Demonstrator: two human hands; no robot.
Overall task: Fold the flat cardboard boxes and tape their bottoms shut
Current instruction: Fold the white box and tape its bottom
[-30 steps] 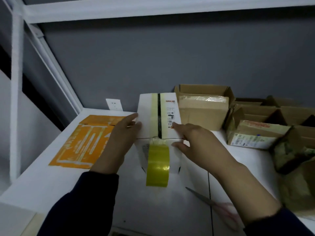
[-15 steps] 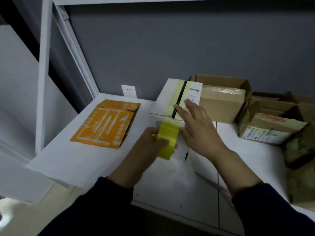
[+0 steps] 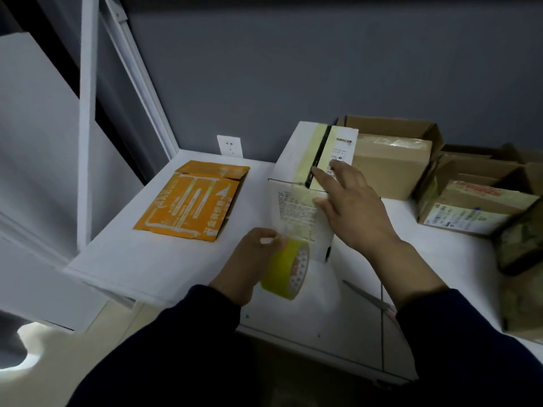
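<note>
Fingers (image 3: 271, 240) of the left hand (image 3: 249, 259) are gripping a glossy yellow tape roll (image 3: 282, 271) just below the white cardboard box (image 3: 291, 160); the right hand (image 3: 352, 212) is pressing it, outstretched.

Up at the back we've got a plain grey wall (image 3: 293, 69), and a white wall socket (image 3: 229, 145) sits right at the tabletop's (image 3: 147, 259) back edge. On the left a white metal post (image 3: 87, 127) rises from the left edge. Over to the back right corner, we see an open brown carton (image 3: 390, 126) with a tape-wrapped parcel (image 3: 390, 168) filling it. Just beside it, nearer the right edge, there's a second open carton (image 3: 476, 168) holding a labelled parcel (image 3: 470, 210). A dark mottled bag (image 3: 520, 245) slumps at the right edge, and a pale floor (image 3: 73, 348) shows below.
</note>
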